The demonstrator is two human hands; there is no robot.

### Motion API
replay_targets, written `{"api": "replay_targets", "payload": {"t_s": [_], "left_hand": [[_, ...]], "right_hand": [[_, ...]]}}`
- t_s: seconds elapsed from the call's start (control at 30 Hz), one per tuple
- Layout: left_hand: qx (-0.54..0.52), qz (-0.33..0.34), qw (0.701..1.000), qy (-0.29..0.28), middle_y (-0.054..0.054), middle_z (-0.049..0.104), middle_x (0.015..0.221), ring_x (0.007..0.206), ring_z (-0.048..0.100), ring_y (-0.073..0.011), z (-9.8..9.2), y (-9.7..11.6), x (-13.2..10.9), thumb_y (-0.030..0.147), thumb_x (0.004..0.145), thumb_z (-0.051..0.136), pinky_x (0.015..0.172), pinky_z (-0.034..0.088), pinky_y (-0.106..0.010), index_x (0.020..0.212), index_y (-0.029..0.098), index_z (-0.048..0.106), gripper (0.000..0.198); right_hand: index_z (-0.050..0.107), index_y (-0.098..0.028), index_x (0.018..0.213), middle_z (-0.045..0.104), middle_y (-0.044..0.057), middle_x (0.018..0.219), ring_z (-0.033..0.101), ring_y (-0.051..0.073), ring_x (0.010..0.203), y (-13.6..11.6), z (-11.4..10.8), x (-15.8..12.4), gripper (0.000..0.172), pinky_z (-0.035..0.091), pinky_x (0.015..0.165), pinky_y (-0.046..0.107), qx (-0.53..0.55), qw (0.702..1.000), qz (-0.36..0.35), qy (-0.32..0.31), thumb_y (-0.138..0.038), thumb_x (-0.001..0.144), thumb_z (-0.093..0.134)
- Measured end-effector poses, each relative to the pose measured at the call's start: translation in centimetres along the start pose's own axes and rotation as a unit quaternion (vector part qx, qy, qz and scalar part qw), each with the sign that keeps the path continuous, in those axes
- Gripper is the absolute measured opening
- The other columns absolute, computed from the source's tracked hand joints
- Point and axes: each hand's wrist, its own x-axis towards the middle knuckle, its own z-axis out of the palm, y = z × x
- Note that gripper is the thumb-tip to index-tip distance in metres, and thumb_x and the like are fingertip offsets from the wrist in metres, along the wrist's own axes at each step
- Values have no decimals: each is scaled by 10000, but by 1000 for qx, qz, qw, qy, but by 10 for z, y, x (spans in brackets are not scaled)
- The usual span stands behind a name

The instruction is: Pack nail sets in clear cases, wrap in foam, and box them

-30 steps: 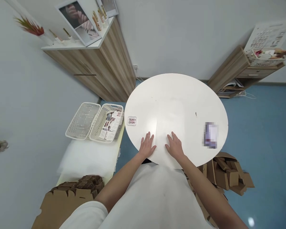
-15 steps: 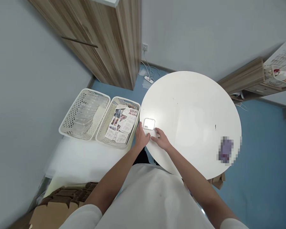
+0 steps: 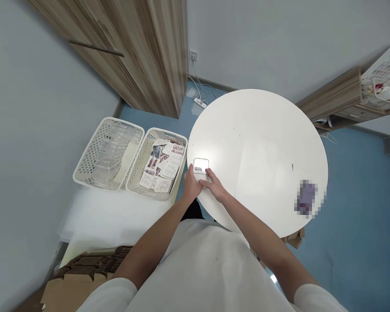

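A small clear plastic box (image 3: 201, 164) with rounded corners lies near the left edge of the round white table (image 3: 266, 147). Light glints off its top, and its contents cannot be made out. My left hand (image 3: 191, 185) grips it along the left side and lower edge. At its lower right corner, my right hand (image 3: 215, 186) closes in with thumb and fingers on the edge.
Left of the table stands a white basket (image 3: 149, 194) of printed cards; beside it another white basket (image 3: 79, 171) holds stacked clear plastic trays. Folded cardboard (image 3: 74, 286) lies at lower left. A blurred purple item (image 3: 306, 197) rests at the table's right. A power strip (image 3: 199, 102) is on the floor.
My right hand has moved left onto the box's lower right corner, and my fingers have closed on the box. The whole view has shifted slightly.
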Motion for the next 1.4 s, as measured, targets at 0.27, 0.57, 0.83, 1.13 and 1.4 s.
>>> {"api": "replay_targets", "payload": {"t_s": [0.27, 0.57, 0.83, 1.13, 1.4], "left_hand": [[13, 29, 999, 0, -97, 381, 1312, 1226, 305, -264, 45, 38, -48, 198, 726, 481, 963, 342, -391, 1349, 183, 167, 698], [64, 85, 986, -125, -74, 357, 1353, 1223, 346, -236, 145, 91, -99, 254, 707, 531, 966, 357, -386, 1306, 200, 277, 653], [89, 72, 979, -168, -62, 442, 1296, 1156, 437, -205, 164, 96, -105, 203, 698, 505, 909, 416, -347, 1312, 201, 274, 656], [142, 120, 969, -165, -72, 390, 1330, 1211, 368, -214, 155, 88, -105, 197, 711, 485, 992, 336, -364, 1317, 176, 259, 648], [297, 232, 903, -204, -53, 378, 1331, 1220, 313, -239, 135, 64, -119, 245, 715, 523, 968, 317, -390, 1152, 225, 458, 443]], "right_hand": [[288, -275, 1329, 18, 3, 1470, 193, 210, 1314, 44, -40, -52, 725, 293, 1025, 353, 35, 999, -41, 0, -414, 683, 587], [325, -265, 1316, 103, 26, 1464, 238, 225, 1299, 126, -145, -119, 680, 293, 1022, 359, 53, 993, -54, 91, -383, 689, 560], [314, -253, 1318, 170, 24, 1452, 237, 206, 1301, 158, -175, -125, 673, 287, 1020, 353, 56, 995, -54, 61, -400, 704, 548], [349, -211, 1270, 337, 57, 1362, 342, 195, 1227, 165, -177, -126, 578, 350, 959, 326, -121, 982, -95, 109, -365, 736, 511], [536, -214, 970, 522, 75, 1064, 469, 229, 933, 185, -163, -131, 202, 382, 718, 319, -485, 857, -125, 123, -192, 773, 492]]}}
